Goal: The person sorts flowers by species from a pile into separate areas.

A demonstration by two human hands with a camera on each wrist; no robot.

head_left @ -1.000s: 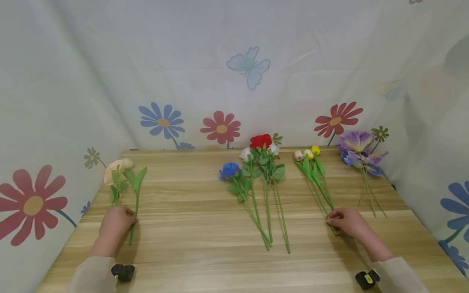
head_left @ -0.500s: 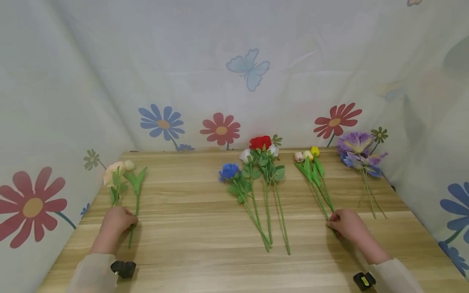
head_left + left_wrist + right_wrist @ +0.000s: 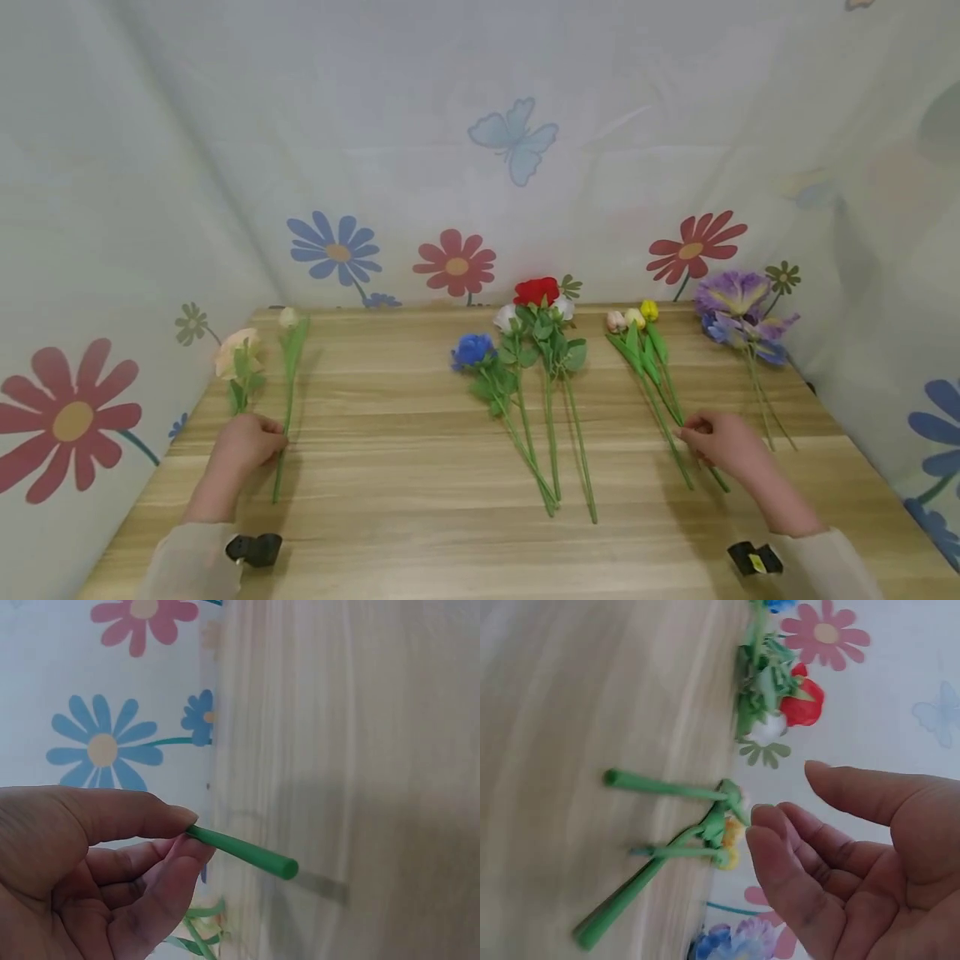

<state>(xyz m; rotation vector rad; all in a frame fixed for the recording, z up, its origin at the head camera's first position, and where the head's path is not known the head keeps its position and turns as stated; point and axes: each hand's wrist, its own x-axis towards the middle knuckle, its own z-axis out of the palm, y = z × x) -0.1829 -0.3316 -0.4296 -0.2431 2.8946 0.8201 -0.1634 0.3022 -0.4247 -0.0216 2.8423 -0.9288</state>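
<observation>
At the table's left, my left hand (image 3: 243, 446) pinches the green stem of a white tulip (image 3: 288, 317) between thumb and fingertips. The stem's cut end (image 3: 277, 864) sticks out past the fingers in the left wrist view. A peach flower (image 3: 238, 354) lies just beyond this hand, its lower stem hidden. On the right, my right hand (image 3: 723, 442) hovers beside the stems of a pink tulip (image 3: 617, 322), a cream tulip (image 3: 634, 317) and a yellow tulip (image 3: 649, 311). Thumb and fingers (image 3: 780, 847) are apart with nothing between them in the right wrist view.
Mid-table lie a blue rose (image 3: 473, 352), a red rose (image 3: 536, 291) and white roses (image 3: 506, 317), stems toward me. Purple flowers (image 3: 738, 300) lie at the back right corner. A flower-printed curtain (image 3: 420, 183) surrounds the wooden table (image 3: 390, 533) at the back and sides.
My left hand has swung the white tulip's bloom rightward, away from the peach flower. The right hand has let go of a tulip stem, and the tulip stem ends now lie farther apart.
</observation>
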